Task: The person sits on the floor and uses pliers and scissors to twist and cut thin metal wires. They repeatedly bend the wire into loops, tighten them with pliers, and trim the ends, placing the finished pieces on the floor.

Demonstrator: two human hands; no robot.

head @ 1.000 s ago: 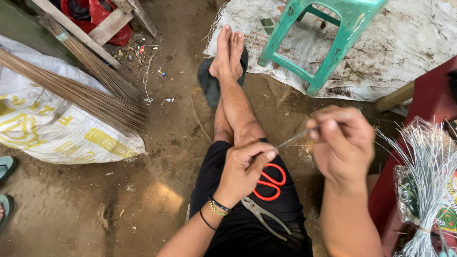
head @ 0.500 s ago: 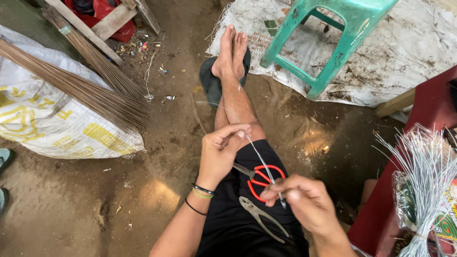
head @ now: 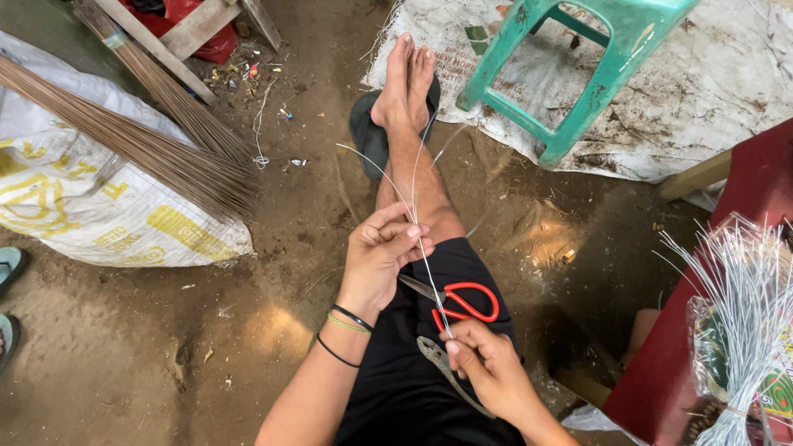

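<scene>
My left hand (head: 382, 252) pinches thin silver wire strands (head: 413, 177) above my knee; their free ends fan out toward my feet. My right hand (head: 487, 367) grips the lower end of the same wire (head: 433, 289) over my lap, pulling it taut between both hands. Red-handled scissors (head: 462, 302) lie on my black shorts between the hands. Grey pliers (head: 438, 359) rest on my lap just left of my right hand. My crossed bare feet (head: 406, 78) rest on a dark sandal.
A bundle of silver wires (head: 743, 306) stands on a red table (head: 727, 248) at right. A teal plastic stool (head: 595, 58) stands on a dirty white sheet. Bundles of brown sticks (head: 140, 140) lie over a white sack (head: 74, 206) at left. Dirt floor around.
My right hand came down from the right, near the wire bundle, to my lap, drawing the wire with it. My left hand lifted off the scissors and now pinches the strands.
</scene>
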